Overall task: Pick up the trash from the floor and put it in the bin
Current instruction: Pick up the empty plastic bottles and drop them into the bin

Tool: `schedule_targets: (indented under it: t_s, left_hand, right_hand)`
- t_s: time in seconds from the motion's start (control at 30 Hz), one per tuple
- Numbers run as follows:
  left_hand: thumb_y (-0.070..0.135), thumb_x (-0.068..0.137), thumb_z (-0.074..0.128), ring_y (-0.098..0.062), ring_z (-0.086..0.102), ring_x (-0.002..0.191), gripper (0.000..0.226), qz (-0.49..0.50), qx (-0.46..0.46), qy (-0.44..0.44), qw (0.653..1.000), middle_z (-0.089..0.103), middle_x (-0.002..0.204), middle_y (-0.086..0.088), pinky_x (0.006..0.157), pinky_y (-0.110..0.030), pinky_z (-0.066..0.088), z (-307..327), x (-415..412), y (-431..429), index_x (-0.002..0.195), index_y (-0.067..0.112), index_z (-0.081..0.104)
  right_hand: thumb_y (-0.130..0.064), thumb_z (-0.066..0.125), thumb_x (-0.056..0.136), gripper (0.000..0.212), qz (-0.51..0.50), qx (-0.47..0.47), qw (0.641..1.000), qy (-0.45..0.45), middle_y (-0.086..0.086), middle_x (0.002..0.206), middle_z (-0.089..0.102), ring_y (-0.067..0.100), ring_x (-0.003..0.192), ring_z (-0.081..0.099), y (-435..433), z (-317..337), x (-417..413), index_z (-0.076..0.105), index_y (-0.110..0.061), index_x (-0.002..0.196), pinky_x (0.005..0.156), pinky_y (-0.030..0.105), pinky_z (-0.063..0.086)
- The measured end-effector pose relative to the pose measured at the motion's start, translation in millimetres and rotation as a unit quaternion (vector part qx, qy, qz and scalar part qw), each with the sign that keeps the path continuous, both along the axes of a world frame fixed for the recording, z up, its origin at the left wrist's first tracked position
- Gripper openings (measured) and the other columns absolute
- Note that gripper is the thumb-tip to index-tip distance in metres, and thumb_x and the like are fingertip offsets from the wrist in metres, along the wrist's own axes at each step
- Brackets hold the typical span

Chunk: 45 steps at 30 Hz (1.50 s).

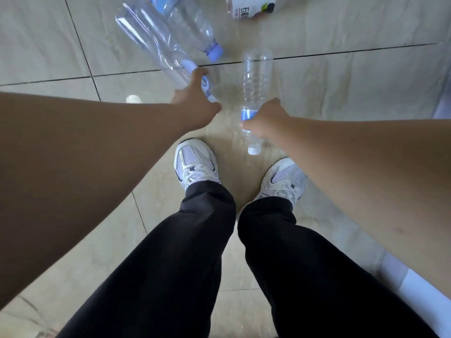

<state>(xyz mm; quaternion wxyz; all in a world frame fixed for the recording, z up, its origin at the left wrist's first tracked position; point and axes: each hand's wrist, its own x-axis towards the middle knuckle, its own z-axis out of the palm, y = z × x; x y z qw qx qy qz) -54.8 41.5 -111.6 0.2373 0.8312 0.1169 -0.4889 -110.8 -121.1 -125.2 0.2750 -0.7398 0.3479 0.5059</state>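
Observation:
Several empty clear plastic bottles lie on the tiled floor. My right hand [266,119] grips a small clear bottle [256,79] around its blue label, white cap pointing toward my feet. My left hand [195,103] is closed around the lower end of a large clear bottle [151,42] with a blue label, which stretches away to the upper left. Beside it lies another clear bottle [192,28] with a light blue cap. A white-labelled bottle [251,7] rests at the top edge. No bin is in view.
My two white sneakers [195,164] and black trousers fill the lower middle. A small white object [133,99] sits on the floor just above my left forearm. A white and pale blue edge [415,281] runs along the lower right.

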Motion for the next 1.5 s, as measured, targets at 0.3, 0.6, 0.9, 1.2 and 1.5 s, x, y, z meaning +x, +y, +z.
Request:
schedule_targets:
  t_s: [0.3, 0.6, 0.9, 1.2, 1.5]
  left_hand:
    - [0.049, 0.088, 0.052, -0.031, 0.056, 0.071, 0.053, -0.079, 0.030, -0.028, 0.996, 0.047, 0.105, -0.019, 0.072, -0.037, 0.045, 50.1, -46.6, 18.1, 0.137, 0.048, 0.031]
    - [0.055, 0.093, 0.043, -0.027, 0.064, 0.072, 0.031, 0.028, -0.027, -0.035, 0.999, 0.070, 0.105, -0.010, 0.068, -0.037, 0.052, 172.9, -37.8, -6.1, 0.122, 0.052, 0.032]
    - [0.031, 0.091, 0.051, -0.026, 0.064, 0.061, 0.037, 0.009, -0.080, -0.031, 0.996, 0.072, 0.084, -0.010, 0.051, -0.031, 0.048, 280.7, -1.7, -52.4, 0.119, 0.051, 0.036]
    - [0.025, 0.093, 0.063, -0.022, 0.059, 0.063, 0.065, -0.025, -0.103, -0.012, 0.994, 0.070, 0.105, -0.016, 0.048, -0.025, 0.044, 375.8, -11.1, -83.3, 0.136, 0.042, 0.018]
    - [0.037, 0.082, 0.076, -0.025, 0.070, 0.092, 0.077, -0.082, -0.114, 0.051, 0.989, 0.067, 0.114, -0.005, 0.071, -0.030, 0.051, 404.2, -32.9, -107.6, 0.147, 0.026, 0.037]
  right_hand:
    - [-0.034, 0.076, 0.076, 0.072, -0.124, 0.019, 0.991, -0.054, 0.014, 0.125, 0.058, 0.030, 0.106, 0.064, -14.4, 44.2, -12.5, 0.039, -0.005, 0.131, 0.075, 0.036, 0.050]
    - [-0.031, 0.075, 0.075, 0.062, -0.191, 0.041, 0.975, -0.103, 0.001, 0.097, 0.057, 0.016, 0.074, 0.058, -45.9, 169.3, 8.7, 0.044, -0.008, 0.124, 0.058, 0.029, 0.043]
    - [-0.034, 0.075, 0.074, 0.058, -0.246, 0.014, 0.956, -0.160, -0.004, 0.084, 0.053, 0.008, 0.070, 0.054, -80.8, 289.6, 15.7, 0.046, -0.009, 0.117, 0.050, 0.026, 0.038]
    - [-0.040, 0.072, 0.070, 0.039, -0.354, 0.034, 0.922, -0.152, 0.004, 0.076, 0.062, 0.020, 0.062, 0.060, -112.0, 376.8, -22.5, 0.065, -0.010, 0.095, 0.052, 0.024, 0.043]
    - [-0.036, 0.072, 0.076, 0.027, -0.485, 0.027, 0.859, -0.163, 0.002, 0.064, 0.059, 0.017, 0.050, 0.055, -120.9, 410.2, -99.9, 0.062, -0.012, 0.078, 0.049, 0.022, 0.040]
